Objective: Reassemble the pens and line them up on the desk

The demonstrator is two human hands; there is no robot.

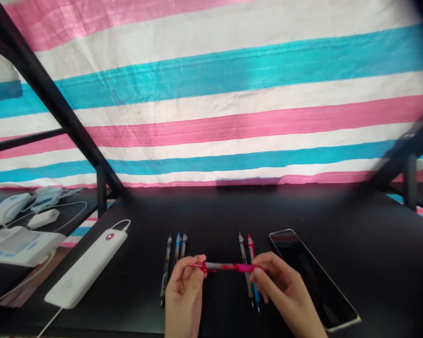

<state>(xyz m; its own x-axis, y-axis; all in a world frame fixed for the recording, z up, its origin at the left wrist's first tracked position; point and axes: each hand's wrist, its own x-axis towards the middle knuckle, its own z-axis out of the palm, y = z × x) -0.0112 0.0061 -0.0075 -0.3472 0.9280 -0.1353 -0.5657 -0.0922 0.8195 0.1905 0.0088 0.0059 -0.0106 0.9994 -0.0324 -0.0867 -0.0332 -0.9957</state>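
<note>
A red pen [225,267] with a clear barrel and pink grip is held level above the black table [338,220]. My left hand [185,291] pinches its clip end. My right hand [282,291] grips its pink end. Three pens [175,253] lie side by side on the table just behind my left hand. Two more pens [246,249], one with a red top, lie under and behind my right hand.
A dark phone [312,277] lies face up to the right of my right hand. A white power bank [86,270] with a cable lies at the left. More white devices [17,225] sit on a neighbouring surface. A striped cloth [232,103] hangs behind; black frame bars [56,108] cross left and right.
</note>
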